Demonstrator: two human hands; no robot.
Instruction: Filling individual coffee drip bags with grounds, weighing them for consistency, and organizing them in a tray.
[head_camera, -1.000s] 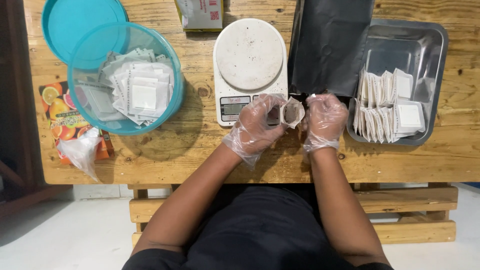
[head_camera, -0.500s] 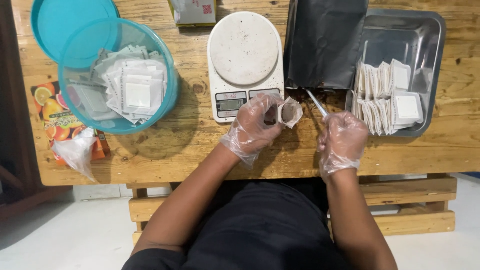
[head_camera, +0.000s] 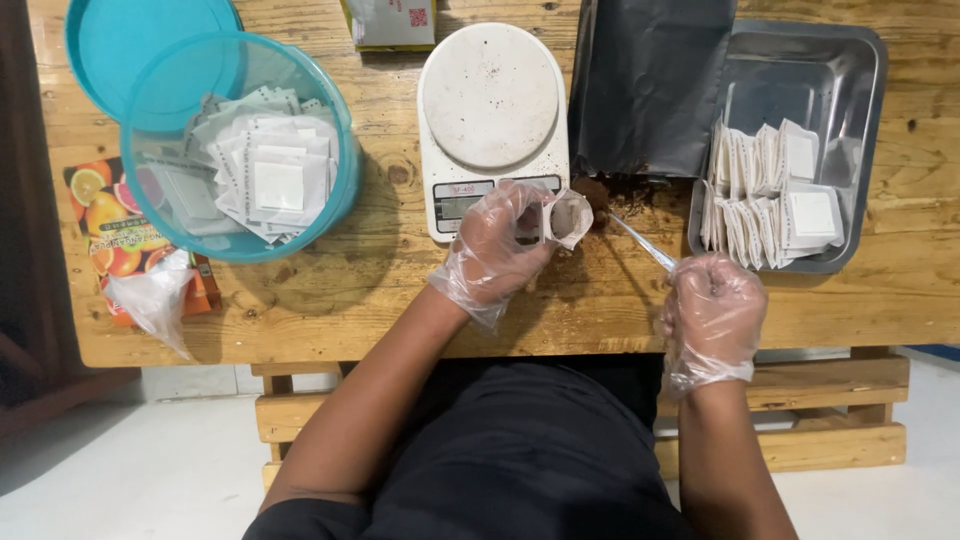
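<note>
White sachet (head_camera: 570, 217) – left hand (head_camera: 495, 250)

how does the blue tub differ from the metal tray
The blue tub is round, see-through plastic; the metal tray is rectangular, shiny steel. The tub's white sachets lie in a loose heap; the tray's sachets stand in rows. Both sit on the wooden table.
</note>
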